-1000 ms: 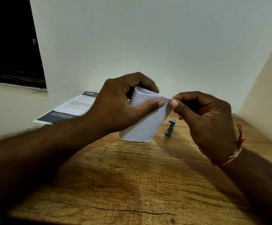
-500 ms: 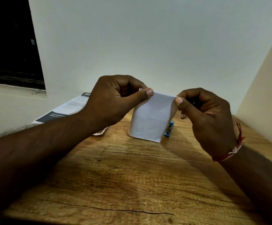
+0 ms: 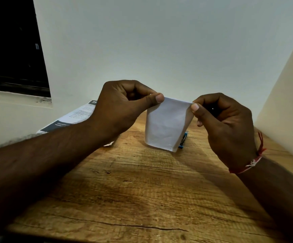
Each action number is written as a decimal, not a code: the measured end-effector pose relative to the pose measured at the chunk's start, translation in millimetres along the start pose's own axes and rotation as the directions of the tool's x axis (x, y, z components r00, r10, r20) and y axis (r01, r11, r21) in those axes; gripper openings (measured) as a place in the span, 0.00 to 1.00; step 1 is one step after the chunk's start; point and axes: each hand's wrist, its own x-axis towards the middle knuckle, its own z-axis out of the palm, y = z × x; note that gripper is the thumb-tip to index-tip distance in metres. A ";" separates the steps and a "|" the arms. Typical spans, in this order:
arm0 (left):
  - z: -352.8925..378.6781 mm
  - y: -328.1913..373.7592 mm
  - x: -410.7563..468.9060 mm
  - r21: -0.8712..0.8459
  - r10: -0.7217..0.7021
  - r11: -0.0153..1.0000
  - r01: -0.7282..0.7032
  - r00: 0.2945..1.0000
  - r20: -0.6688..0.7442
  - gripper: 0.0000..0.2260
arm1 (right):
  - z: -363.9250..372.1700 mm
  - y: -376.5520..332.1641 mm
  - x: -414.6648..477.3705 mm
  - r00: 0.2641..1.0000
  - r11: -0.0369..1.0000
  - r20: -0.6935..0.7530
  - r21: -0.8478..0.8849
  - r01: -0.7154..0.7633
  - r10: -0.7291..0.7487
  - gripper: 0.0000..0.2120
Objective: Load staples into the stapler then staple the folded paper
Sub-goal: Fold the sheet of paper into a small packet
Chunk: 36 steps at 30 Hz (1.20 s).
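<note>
- On my remote feed, the left hand [image 3: 123, 109] pinches the upper left corner of the folded paper [image 3: 166, 127] between thumb and forefinger. Its other fingers are curled in toward the palm.
- The right hand [image 3: 224, 127] pinches the upper right corner the same way, with the thumb on the side facing me and the fingers curled behind.
- The paper hangs between the two hands above the wooden table [image 3: 142, 190]. Its top edge is drawn across from one pinch to the other and its lower edge hangs free.
- The side toward me is white and blank. I see a few faint marks near the lower edge, but I cannot tell what they are.
- I cannot tell whether the lower edge touches the table or hangs just above it.
- The stapler [image 3: 183, 140] (small and blue) lies on the table behind the paper, at its lower right. Only its near end shows past the paper's edge, and neither hand touches it.
- Whether the stapler holds staples — I cannot tell from here.
- A red-and-white thread bracelet [image 3: 252, 162] sits on the right wrist.
- A printed sheet [image 3: 75, 118] with dark bands lies at the far left of the table by the wall, partly hidden behind the left hand.
- A small white scrap [image 3: 109, 143] peeks out beside the left forearm — too hidden to identify.
- A dark window [image 3: 11, 50] fills the upper left.
</note>
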 end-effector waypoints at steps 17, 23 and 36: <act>-10.1 12.3 11.1 -0.050 -0.334 0.936 0.350 0.922 0.193 0.08 | -3.9 2.5 10.7 0.928 0.880 0.208 0.305 -0.363 0.310 0.06; -22.3 -11.8 16.1 0.429 -0.668 0.743 0.514 0.614 0.421 0.09 | 7.1 16.3 0.9 0.663 0.787 0.458 -0.156 -0.596 0.592 0.07; -11.1 -23.7 6.8 0.780 -0.519 0.620 -0.080 0.704 0.485 0.06 | 25.4 18.4 -8.3 0.722 0.776 0.410 -0.567 -0.277 0.558 0.08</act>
